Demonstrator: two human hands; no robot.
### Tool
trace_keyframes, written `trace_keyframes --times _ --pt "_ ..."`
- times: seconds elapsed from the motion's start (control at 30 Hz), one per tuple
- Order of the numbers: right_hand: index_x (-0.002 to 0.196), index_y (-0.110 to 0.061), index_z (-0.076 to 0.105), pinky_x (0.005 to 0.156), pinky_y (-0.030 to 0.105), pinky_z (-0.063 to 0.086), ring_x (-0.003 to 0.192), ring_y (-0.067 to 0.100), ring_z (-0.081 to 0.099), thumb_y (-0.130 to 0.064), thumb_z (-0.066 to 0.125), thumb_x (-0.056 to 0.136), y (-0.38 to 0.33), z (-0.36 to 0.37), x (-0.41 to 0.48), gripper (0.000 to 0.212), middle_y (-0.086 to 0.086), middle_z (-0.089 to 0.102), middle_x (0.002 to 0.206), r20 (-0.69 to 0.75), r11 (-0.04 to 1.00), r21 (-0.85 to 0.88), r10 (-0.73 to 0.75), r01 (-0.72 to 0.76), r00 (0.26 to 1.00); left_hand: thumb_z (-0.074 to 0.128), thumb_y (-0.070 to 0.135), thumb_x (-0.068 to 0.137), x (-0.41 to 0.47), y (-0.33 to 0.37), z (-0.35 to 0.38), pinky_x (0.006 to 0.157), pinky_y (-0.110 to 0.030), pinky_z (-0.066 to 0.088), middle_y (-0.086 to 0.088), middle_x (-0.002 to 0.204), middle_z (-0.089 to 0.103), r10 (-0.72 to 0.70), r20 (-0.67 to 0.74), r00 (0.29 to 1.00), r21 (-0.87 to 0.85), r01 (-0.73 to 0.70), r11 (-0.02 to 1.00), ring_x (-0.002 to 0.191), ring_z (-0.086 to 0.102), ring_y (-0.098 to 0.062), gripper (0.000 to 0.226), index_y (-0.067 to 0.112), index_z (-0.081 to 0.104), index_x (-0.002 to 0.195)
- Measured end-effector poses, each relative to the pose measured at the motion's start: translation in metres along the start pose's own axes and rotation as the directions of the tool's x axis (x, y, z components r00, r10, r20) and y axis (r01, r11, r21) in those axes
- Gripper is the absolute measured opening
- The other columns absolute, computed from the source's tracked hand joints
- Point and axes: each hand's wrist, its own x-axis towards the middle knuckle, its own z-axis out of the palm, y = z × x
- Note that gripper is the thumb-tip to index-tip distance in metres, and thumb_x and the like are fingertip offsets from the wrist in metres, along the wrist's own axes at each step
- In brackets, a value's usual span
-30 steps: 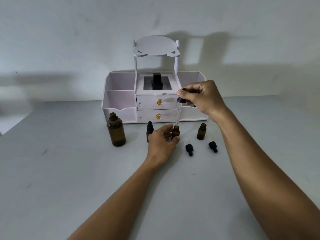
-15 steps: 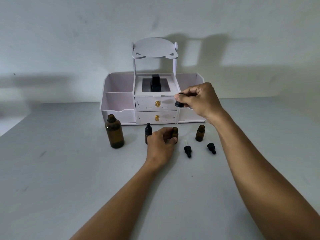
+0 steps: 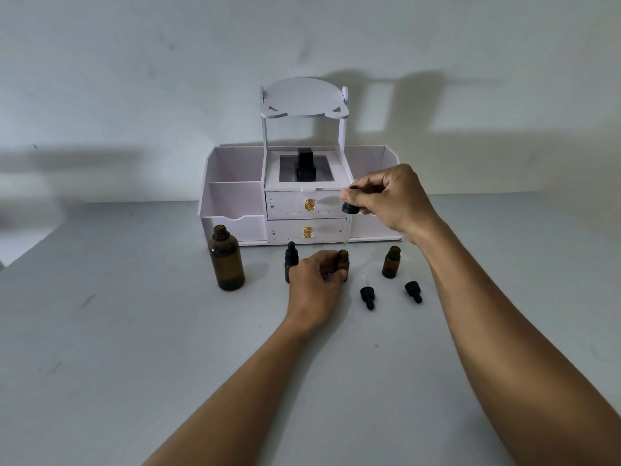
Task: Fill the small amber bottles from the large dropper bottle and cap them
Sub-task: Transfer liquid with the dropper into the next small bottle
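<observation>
The large amber bottle (image 3: 226,258) stands uncapped at the left. My left hand (image 3: 314,284) grips an open small amber bottle (image 3: 342,260) on the table. My right hand (image 3: 389,198) pinches the black cap of the large dropper (image 3: 348,220), whose glass tube hangs with its tip just above that bottle's mouth. A capped small bottle (image 3: 291,260) stands to the left of my left hand. Another open small bottle (image 3: 391,262) stands to the right. Two small dropper caps (image 3: 367,294) (image 3: 413,290) lie on the table in front.
A white desk organiser (image 3: 235,203) with two drawers, side bins and a raised shelf stands against the wall behind the bottles. A black square bottle (image 3: 304,166) sits in its top recess. The grey table (image 3: 134,348) stretches toward me.
The dropper has lifted a little, so its tip now hangs just above the small bottle's mouth. My left hand keeps its hold on the bottle.
</observation>
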Motion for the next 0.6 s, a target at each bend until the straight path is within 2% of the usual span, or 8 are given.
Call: trace_keyframes --times 0.1,0.2,0.3,0.37,0.47,0.53,0.6 --pt "0.089 -0.015 0.080 0.066 0.021 0.056 0.065 0.003 0.071 -0.024 0.081 0.081 -0.004 -0.004 -0.002 0.011 -0.001 0.077 0.079 -0.019 1.000 0.017 -0.005 0.006 1.000 0.071 0.011 0.088 0.000 -0.001 0.001 0.102 -0.028 0.052 0.000 0.117 0.072 -0.019 0.012 1.000 0.002 0.019 1.000 0.106 0.068 -0.008 0.044 0.013 0.063 0.131" --pt "0.091 -0.016 0.080 0.068 0.024 0.057 0.068 0.006 0.072 -0.027 0.079 0.082 -0.010 -0.013 -0.002 0.014 -0.003 0.077 0.079 -0.073 0.998 0.028 -0.060 0.062 0.996 0.075 0.019 0.087 -0.005 0.000 0.000 0.103 -0.023 0.047 0.003 0.135 0.061 -0.044 0.037 0.998 0.010 0.044 0.999 0.116 0.061 -0.011 0.060 0.019 0.052 0.142" --pt "0.092 -0.017 0.080 0.070 0.027 0.059 0.066 0.008 0.071 -0.028 0.079 0.083 -0.020 -0.020 -0.002 0.015 -0.002 0.077 0.080 -0.153 0.991 0.077 -0.097 0.109 0.983 0.075 0.023 0.087 -0.016 0.003 -0.007 0.097 -0.017 0.044 0.007 0.138 0.056 -0.049 0.052 0.997 0.042 0.047 0.998 0.119 0.057 -0.009 0.062 0.024 0.049 0.144" --pt "0.094 -0.016 0.079 0.072 0.029 0.061 0.067 0.006 0.071 -0.025 0.078 0.084 -0.029 -0.021 -0.003 0.013 -0.002 0.077 0.082 -0.173 0.981 0.139 -0.114 0.139 0.978 0.075 0.027 0.087 -0.026 0.002 -0.016 0.093 -0.016 0.049 0.008 0.131 0.061 -0.010 0.037 0.999 0.068 0.008 0.998 0.112 0.060 -0.007 0.057 0.027 0.053 0.140" --pt "0.098 -0.017 0.078 0.074 0.035 0.063 0.079 0.018 0.074 -0.021 0.078 0.084 -0.042 -0.015 -0.006 0.014 0.000 0.077 0.087 -0.166 0.956 0.231 -0.142 0.178 0.976 0.075 0.028 0.087 -0.036 0.004 -0.035 0.083 -0.018 0.057 0.012 0.112 0.069 0.074 -0.021 0.997 0.081 -0.072 0.994 0.094 0.067 -0.004 0.043 0.026 0.063 0.128" --pt "0.098 -0.017 0.077 0.071 0.034 0.063 0.081 0.022 0.075 -0.020 0.078 0.085 -0.052 -0.005 -0.005 0.013 0.001 0.077 0.088 -0.148 0.941 0.282 -0.151 0.188 0.977 0.075 0.026 0.087 -0.039 0.006 -0.051 0.074 -0.014 0.057 0.014 0.098 0.071 0.143 -0.086 0.986 0.077 -0.136 0.988 0.085 0.068 -0.003 0.036 0.024 0.068 0.122" --pt "0.097 -0.015 0.077 0.069 0.029 0.062 0.081 0.018 0.076 -0.019 0.077 0.085 -0.062 0.007 -0.005 0.013 -0.002 0.077 0.087 -0.131 0.925 0.325 -0.160 0.195 0.978 0.076 0.019 0.086 -0.040 0.008 -0.068 0.067 -0.010 0.053 0.013 0.087 0.072 0.209 -0.185 0.960 0.060 -0.202 0.978 0.077 0.068 -0.005 0.030 0.022 0.070 0.116"
